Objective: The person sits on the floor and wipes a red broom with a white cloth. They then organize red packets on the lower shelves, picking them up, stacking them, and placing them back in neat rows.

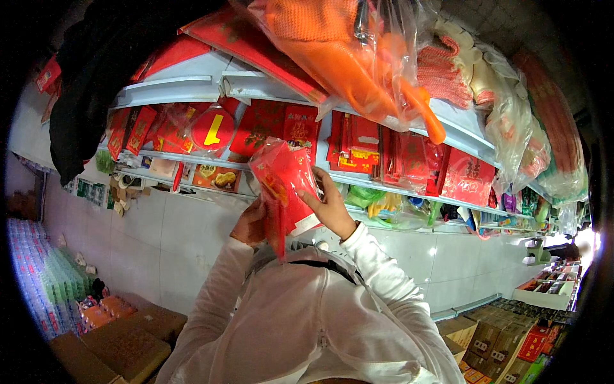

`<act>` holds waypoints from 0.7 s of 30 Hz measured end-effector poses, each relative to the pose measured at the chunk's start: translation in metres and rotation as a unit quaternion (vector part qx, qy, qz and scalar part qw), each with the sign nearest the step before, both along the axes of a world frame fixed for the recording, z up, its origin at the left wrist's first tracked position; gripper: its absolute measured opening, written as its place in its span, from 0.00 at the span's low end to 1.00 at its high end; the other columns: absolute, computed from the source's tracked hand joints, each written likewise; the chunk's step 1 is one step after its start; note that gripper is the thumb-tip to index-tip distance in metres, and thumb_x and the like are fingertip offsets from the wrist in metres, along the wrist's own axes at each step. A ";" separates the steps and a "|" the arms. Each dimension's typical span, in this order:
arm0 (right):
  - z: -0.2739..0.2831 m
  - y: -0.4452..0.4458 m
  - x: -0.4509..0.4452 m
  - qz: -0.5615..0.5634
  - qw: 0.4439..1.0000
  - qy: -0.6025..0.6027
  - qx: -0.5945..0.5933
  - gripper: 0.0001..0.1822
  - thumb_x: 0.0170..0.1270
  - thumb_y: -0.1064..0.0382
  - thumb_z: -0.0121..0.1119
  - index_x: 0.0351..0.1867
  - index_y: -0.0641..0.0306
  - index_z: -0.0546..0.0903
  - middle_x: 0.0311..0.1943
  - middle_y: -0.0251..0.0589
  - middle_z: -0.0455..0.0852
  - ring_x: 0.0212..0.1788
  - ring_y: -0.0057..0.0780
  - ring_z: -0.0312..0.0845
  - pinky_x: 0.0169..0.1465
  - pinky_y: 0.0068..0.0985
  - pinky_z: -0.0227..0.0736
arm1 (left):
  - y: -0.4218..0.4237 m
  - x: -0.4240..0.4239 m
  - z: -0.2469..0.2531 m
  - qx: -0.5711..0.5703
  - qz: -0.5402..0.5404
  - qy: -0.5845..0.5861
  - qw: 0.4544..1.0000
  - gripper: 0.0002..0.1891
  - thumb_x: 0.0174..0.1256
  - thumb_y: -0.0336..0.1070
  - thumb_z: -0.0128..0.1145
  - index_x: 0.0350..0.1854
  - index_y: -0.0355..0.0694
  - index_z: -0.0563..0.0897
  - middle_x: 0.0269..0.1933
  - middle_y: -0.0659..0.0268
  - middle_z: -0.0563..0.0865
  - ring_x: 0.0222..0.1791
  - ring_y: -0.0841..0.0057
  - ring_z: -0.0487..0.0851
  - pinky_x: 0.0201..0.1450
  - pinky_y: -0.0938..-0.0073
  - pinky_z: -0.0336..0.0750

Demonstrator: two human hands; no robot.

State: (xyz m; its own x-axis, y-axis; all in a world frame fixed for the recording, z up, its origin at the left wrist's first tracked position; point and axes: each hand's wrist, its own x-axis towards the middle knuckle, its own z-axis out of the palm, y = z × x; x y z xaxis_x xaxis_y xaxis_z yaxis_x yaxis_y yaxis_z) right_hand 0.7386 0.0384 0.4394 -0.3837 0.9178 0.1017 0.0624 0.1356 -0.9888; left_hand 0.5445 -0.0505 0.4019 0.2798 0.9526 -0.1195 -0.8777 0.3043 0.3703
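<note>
In front of my waist I hold red paper packets (303, 185), partly wrapped in clear plastic film. My left hand (250, 223) grips their left side, with its fingertips hidden behind the wrapping. On the right edge, my right hand (331, 204) has its thumb across the front and its fingers behind. A white strip (306, 224) shows at the packets' lower right corner. Just beyond them, a shelf carries red envelopes (259, 127), a round red piece with a yellow mark (212, 130) and a stack of red packets (360, 139).
Bagged orange gloves (326, 62) overhang the upper shelf (460, 122), beside bagged white-and-red gloves (446, 72). Dark cloth (91, 86) hangs at the left. Cardboard boxes (127, 343) and wrapped bottles (45, 278) stand lower left; stacked cartons (494, 343) stand lower right on the tiled floor (460, 259).
</note>
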 end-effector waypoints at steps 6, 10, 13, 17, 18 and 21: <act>-0.009 -0.004 0.004 0.058 0.984 0.055 -0.159 0.27 0.66 0.62 0.66 0.62 0.73 0.70 0.53 0.45 0.82 0.56 0.26 0.76 0.61 0.25 0.69 | -0.008 -0.004 -0.028 -0.012 0.050 -0.111 0.992 0.28 0.67 0.41 0.61 0.67 0.40 0.70 0.64 0.66 0.78 0.65 0.72 0.75 0.69 0.62 0.68; -0.012 -0.005 0.003 0.058 0.986 0.062 -0.145 0.26 0.67 0.65 0.64 0.62 0.71 0.69 0.53 0.43 0.81 0.55 0.25 0.75 0.61 0.24 0.68 | -0.008 -0.004 -0.038 -0.056 0.075 -0.159 0.983 0.24 0.68 0.38 0.59 0.66 0.41 0.73 0.65 0.66 0.79 0.65 0.71 0.76 0.69 0.60 0.70; -0.017 -0.007 0.000 0.041 0.991 0.076 -0.097 0.27 0.65 0.65 0.66 0.62 0.72 0.69 0.53 0.47 0.81 0.57 0.28 0.76 0.61 0.26 0.69 | -0.007 -0.001 -0.032 -0.021 0.070 -0.182 0.981 0.23 0.70 0.39 0.56 0.66 0.43 0.73 0.65 0.65 0.78 0.65 0.69 0.75 0.69 0.58 0.69; 0.000 -0.018 -0.003 0.042 0.998 -0.002 0.049 0.29 0.64 0.63 0.66 0.64 0.70 0.69 0.56 0.51 0.78 0.60 0.36 0.74 0.65 0.29 0.66 | -0.002 -0.005 -0.017 -0.003 0.060 -0.173 0.983 0.22 0.72 0.43 0.54 0.66 0.45 0.73 0.64 0.62 0.79 0.64 0.64 0.76 0.68 0.55 0.70; 0.005 -0.021 -0.004 0.049 0.996 -0.019 0.074 0.29 0.65 0.62 0.65 0.64 0.69 0.69 0.57 0.51 0.78 0.61 0.36 0.73 0.65 0.29 0.65 | -0.002 -0.004 -0.010 -0.028 0.084 -0.131 0.987 0.22 0.72 0.44 0.54 0.65 0.45 0.74 0.64 0.62 0.79 0.63 0.64 0.77 0.67 0.55 0.70; 0.015 -0.026 -0.007 0.078 0.997 0.000 0.016 0.25 0.70 0.60 0.60 0.64 0.68 0.69 0.57 0.48 0.78 0.62 0.34 0.71 0.65 0.30 0.64 | -0.001 -0.008 -0.012 -0.075 0.107 -0.086 0.988 0.21 0.72 0.44 0.54 0.64 0.43 0.74 0.62 0.62 0.80 0.62 0.65 0.78 0.66 0.56 0.72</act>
